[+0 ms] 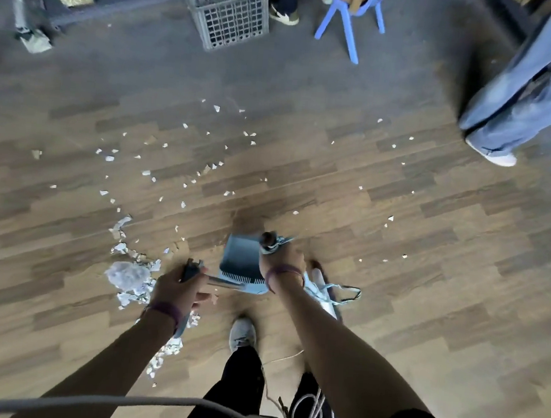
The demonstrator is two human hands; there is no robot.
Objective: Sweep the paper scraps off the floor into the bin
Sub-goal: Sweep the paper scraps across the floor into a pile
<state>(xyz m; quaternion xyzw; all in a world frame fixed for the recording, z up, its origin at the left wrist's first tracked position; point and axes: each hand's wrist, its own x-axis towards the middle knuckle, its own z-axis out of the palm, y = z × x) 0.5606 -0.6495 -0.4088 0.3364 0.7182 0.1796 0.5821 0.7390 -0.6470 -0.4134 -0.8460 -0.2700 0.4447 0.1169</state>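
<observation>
The left hand point(178, 290) is closed round the dark top end of a broom handle point(190, 269); the fingers are curled tightly on it. The right hand point(279, 259) is also closed, and it grips the top of the long stick that belongs to the blue dustpan point(239, 259). The dustpan is just beside this hand, between the two hands, with its row of comb teeth on the side nearer the person.

Many paper scraps point(134, 288) lie in a thick heap directly to the left of the left hand, and the heap goes on under the left wrist toward the person. Smaller pieces are spread over the wooden floor point(401, 203), far ahead of both hands.

Well beyond the hands there is a grey crate point(232, 18), and right of it a blue chair point(350, 25). Far to the right of the right hand is another person's leg in jeans point(527, 97).
</observation>
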